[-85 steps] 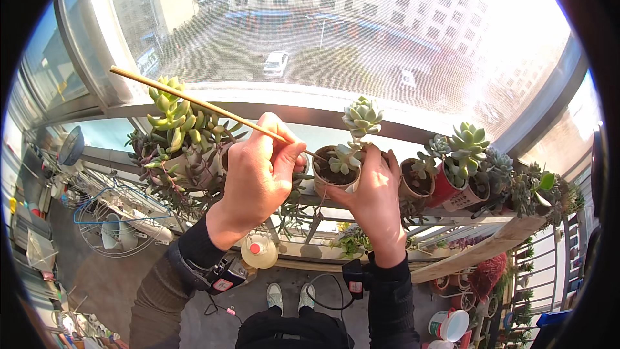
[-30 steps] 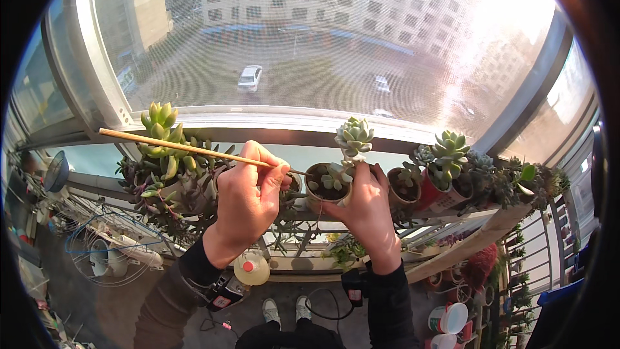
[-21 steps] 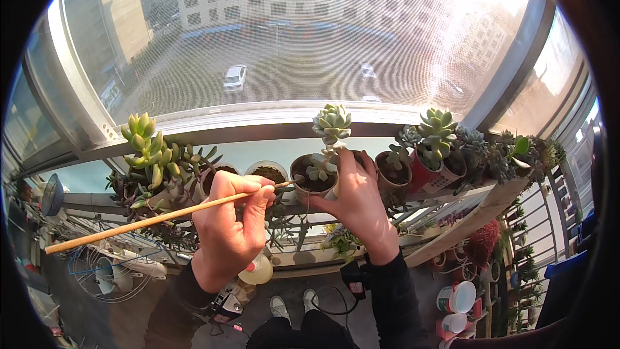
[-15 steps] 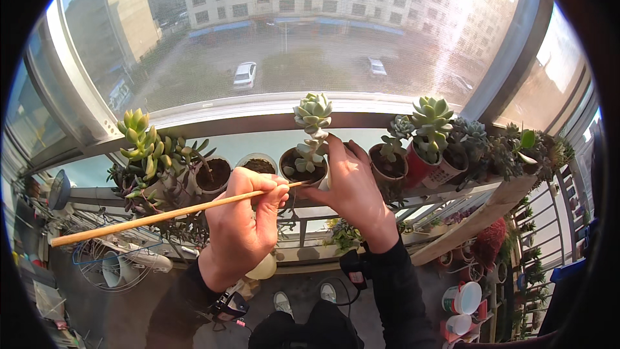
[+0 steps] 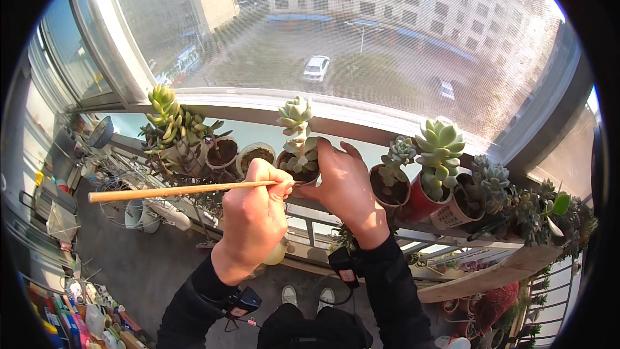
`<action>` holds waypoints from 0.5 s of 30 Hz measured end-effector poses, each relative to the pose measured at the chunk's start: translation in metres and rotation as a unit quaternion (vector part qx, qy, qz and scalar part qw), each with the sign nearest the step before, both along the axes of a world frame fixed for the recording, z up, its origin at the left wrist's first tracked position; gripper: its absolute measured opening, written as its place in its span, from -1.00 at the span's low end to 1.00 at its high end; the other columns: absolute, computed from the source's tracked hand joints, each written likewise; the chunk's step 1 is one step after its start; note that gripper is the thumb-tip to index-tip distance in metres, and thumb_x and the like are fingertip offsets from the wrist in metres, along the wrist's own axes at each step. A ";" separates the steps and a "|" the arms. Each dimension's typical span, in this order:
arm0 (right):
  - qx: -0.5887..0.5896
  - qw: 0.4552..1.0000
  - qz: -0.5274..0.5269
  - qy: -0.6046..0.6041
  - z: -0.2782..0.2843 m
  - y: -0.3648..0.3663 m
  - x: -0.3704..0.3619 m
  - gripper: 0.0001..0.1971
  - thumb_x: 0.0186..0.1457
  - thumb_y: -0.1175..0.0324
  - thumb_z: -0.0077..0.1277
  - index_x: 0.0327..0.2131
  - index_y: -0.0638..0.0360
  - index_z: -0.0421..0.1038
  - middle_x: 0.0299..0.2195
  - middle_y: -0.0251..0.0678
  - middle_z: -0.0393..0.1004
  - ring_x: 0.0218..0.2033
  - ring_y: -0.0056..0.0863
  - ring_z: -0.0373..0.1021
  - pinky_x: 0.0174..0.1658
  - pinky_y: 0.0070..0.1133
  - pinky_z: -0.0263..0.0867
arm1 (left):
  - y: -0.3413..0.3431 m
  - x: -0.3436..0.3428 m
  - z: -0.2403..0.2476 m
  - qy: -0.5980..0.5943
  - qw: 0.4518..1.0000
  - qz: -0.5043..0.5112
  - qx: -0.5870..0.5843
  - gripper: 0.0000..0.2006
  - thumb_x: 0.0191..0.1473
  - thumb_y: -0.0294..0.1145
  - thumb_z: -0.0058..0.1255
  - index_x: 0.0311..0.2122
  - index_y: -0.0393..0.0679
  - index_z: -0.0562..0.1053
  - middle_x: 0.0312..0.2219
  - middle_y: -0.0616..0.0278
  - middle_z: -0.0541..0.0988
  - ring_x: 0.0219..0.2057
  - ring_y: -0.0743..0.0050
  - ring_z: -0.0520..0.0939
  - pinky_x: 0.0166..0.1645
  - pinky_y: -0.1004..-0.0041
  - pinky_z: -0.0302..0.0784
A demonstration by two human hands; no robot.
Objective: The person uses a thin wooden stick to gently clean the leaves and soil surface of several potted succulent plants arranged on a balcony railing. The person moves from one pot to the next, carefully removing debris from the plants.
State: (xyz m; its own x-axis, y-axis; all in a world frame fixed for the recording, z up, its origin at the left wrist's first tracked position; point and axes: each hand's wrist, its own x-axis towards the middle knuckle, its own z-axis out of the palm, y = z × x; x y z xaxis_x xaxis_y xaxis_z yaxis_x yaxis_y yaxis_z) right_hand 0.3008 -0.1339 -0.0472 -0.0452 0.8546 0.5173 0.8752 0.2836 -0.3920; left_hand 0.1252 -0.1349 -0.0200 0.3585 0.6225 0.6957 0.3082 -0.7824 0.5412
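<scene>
My left hand (image 5: 255,216) pinches a long, light wooden stick (image 5: 168,191) near its right end. The stick's longer part reaches out to the left, and its short end is at the front of a pot (image 5: 277,161), close to my right thumb. In that pot, a pale green rosette succulent (image 5: 296,113) stands on a tall, leafy stem in dark soil. My right hand (image 5: 352,184) curves round the right side of the pot, thumb at the front and fingers behind by the stem. The exact contact of the stick's tip is hidden by my fingers.
Left of the pot are a soil-filled pot (image 5: 256,153) and a leafy succulent (image 5: 166,106). To the right stand a small potted succulent (image 5: 392,187), a red pot (image 5: 431,200) and more plants. Window frame (image 5: 248,114) behind, railing below.
The view has turned, so the plants and the window sit differently in it. The stick lies more level than before. Both hands stay at the same pot.
</scene>
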 end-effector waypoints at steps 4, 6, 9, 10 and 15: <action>-0.005 1.000 0.003 0.029 0.000 -0.001 0.000 -0.46 -0.27 0.24 0.42 -0.27 0.31 0.35 -0.59 -0.12 0.53 -0.40 -0.10 0.53 0.13 -0.24 0.28 | -0.007 0.000 -0.014 0.006 0.999 0.002 0.049 -0.90 0.18 -0.74 -0.01 -0.30 -0.31 0.36 -0.37 0.04 0.63 -0.40 0.40 0.69 -0.31 0.47 0.64; -0.010 0.999 0.001 0.033 -0.001 -0.001 0.000 -0.46 -0.27 0.24 0.42 -0.27 0.31 0.35 -0.60 -0.12 0.52 -0.40 -0.09 0.53 0.14 -0.24 0.27 | -0.008 -0.002 -0.018 0.005 0.997 -0.006 0.076 -0.87 0.13 -0.77 0.02 -0.29 -0.32 0.38 -0.35 -0.01 0.64 -0.37 0.28 0.71 -0.29 0.41 0.66; -0.019 0.999 -0.011 0.024 -0.002 0.001 -0.001 -0.40 -0.27 0.23 0.42 -0.18 0.33 0.35 -0.54 -0.09 0.54 -0.36 -0.08 0.52 0.16 -0.23 0.26 | -0.007 -0.005 -0.020 0.039 0.983 -0.045 0.171 -0.80 0.02 -0.82 0.08 -0.26 -0.34 0.41 -0.32 -0.07 0.64 -0.33 0.12 0.72 -0.24 0.35 0.67; -0.030 0.999 -0.016 0.022 -0.002 0.001 -0.001 -0.34 -0.27 0.22 0.42 -0.11 0.35 0.35 -0.48 -0.07 0.56 -0.32 -0.08 0.52 0.17 -0.24 0.25 | -0.006 -0.006 -0.019 0.031 0.982 -0.069 0.173 -0.73 -0.07 -0.85 0.11 -0.24 -0.34 0.43 -0.33 -0.05 0.64 -0.34 0.05 0.72 -0.22 0.34 0.67; -0.044 0.999 -0.020 0.013 -0.003 0.000 0.000 -0.25 -0.27 0.16 0.43 -0.01 0.38 0.36 -0.42 -0.06 0.57 -0.28 -0.07 0.52 0.17 -0.24 0.26 | -0.001 -0.007 -0.012 0.030 0.987 -0.084 0.137 -0.84 0.08 -0.77 0.08 -0.29 -0.31 0.38 -0.34 -0.06 0.64 -0.36 0.18 0.72 -0.24 0.38 0.67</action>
